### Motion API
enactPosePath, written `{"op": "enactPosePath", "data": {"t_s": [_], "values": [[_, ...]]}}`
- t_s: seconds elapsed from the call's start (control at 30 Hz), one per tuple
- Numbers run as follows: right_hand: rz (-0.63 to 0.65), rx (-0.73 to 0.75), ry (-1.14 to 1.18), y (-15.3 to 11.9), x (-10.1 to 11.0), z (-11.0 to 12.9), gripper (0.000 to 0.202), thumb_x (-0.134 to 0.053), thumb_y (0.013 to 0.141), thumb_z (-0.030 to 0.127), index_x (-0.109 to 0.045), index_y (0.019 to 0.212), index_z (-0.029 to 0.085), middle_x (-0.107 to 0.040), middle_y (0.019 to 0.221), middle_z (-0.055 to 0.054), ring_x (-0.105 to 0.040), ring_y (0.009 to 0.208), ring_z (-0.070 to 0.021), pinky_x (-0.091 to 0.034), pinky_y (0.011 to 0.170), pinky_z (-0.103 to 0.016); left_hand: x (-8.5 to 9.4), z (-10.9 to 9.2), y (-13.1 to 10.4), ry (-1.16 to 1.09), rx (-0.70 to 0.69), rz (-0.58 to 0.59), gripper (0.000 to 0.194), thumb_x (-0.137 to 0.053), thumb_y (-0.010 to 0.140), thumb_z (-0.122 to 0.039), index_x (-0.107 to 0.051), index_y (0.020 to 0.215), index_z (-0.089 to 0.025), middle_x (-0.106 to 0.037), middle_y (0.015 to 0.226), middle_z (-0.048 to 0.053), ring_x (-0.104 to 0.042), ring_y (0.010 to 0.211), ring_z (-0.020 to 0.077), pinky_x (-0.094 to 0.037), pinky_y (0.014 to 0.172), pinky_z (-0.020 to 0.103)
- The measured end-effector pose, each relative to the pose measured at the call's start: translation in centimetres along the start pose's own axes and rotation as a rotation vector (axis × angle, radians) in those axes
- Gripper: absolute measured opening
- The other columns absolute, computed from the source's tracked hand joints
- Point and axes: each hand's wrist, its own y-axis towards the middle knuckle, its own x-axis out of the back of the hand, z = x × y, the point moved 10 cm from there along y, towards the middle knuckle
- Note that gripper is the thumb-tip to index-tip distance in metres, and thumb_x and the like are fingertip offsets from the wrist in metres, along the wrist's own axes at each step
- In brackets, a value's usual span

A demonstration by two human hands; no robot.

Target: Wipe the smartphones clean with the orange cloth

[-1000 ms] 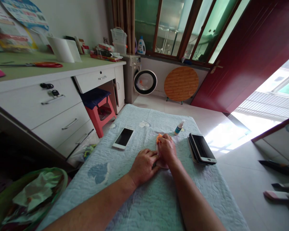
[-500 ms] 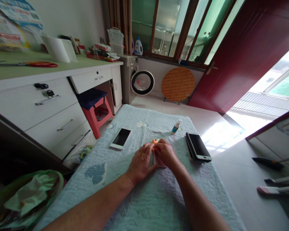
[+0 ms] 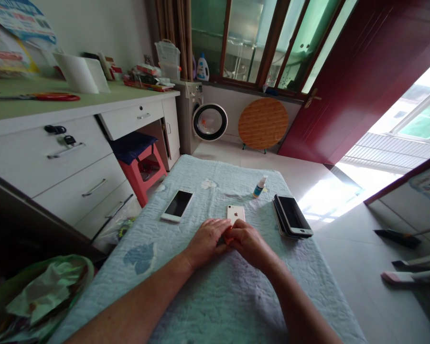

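A pale pink phone (image 3: pixel 235 213) lies back side up on the quilted cover, its camera end pointing away from me and its near part hidden by my hands. My left hand (image 3: pixel 205 242) is closed along the phone's left side, thumb at the near end. Pinched in my right hand (image 3: pixel 250 240) is a small orange cloth (image 3: pixel 229 241), pressed over the phone's near end; only bits of it show between the fingers.
A white phone (image 3: pixel 178 206) lies screen up on the left of the quilted cover (image 3: pixel 208 306). To the right are a small spray bottle (image 3: pixel 260 187) and a stack of phones (image 3: pixel 293 217). A desk (image 3: pixel 129 102) and a red stool (image 3: pixel 143 167) stand at the left.
My right hand has moved the orange cloth down the phone toward me. The phone's camera end and logo are now uncovered. My left hand stays at the phone's left side.
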Motion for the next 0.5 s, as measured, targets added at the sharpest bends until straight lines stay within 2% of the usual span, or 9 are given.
{"op": "enactPosePath", "data": {"t_s": [0.17,0.3,0.37,0.5], "values": [[0.077,-0.061,-0.023,-1.0,0.9,-1.1,0.020,-0.056,0.084,0.012,-0.073,0.085,0.022,-0.057,0.088,-0.001,-0.057,0.079,-0.0111,-0.039,0.074,-0.021,-0.4,0.1,0.0,0.067,0.010,0.062,0.048,-0.059,0.087,-0.055,-0.059,0.125,-0.026,-0.053,0.140,0.009,-0.048,0.128,0.0271,-0.033,0.109,0.046],[0.105,-0.119,-0.053,-1.5,1.9,-2.4,0.021,-0.055,0.081,0.009,-0.073,0.084,0.020,-0.059,0.088,-0.002,-0.057,0.077,-0.0112,-0.039,0.073,-0.021,-0.3,0.4,-0.1,0.078,0.044,0.060,0.057,-0.066,0.084,-0.047,-0.052,0.133,-0.021,-0.054,0.139,0.011,-0.049,0.128,0.0272,-0.032,0.111,0.047],[0.101,-0.130,-0.070,-1.6,2.2,-2.8,0.019,-0.055,0.081,0.009,-0.071,0.078,0.019,-0.057,0.083,-0.001,-0.055,0.073,-0.0106,-0.038,0.071,-0.021,-0.2,0.4,-0.1,0.074,0.056,0.055,0.061,-0.067,0.083,-0.042,-0.048,0.136,-0.020,-0.055,0.138,0.011,-0.049,0.128,0.0265,-0.033,0.111,0.046],[0.015,-0.154,-0.102,-1.1,2.4,-3.6,0.018,-0.054,0.081,0.010,-0.069,0.078,0.018,-0.055,0.082,0.000,-0.053,0.072,-0.0104,-0.036,0.070,-0.021,-0.6,0.3,-0.1,0.100,0.035,0.088,0.051,-0.064,0.085,-0.045,-0.055,0.130,-0.022,-0.052,0.142,0.010,-0.047,0.130,0.0278,-0.032,0.111,0.048]]}}
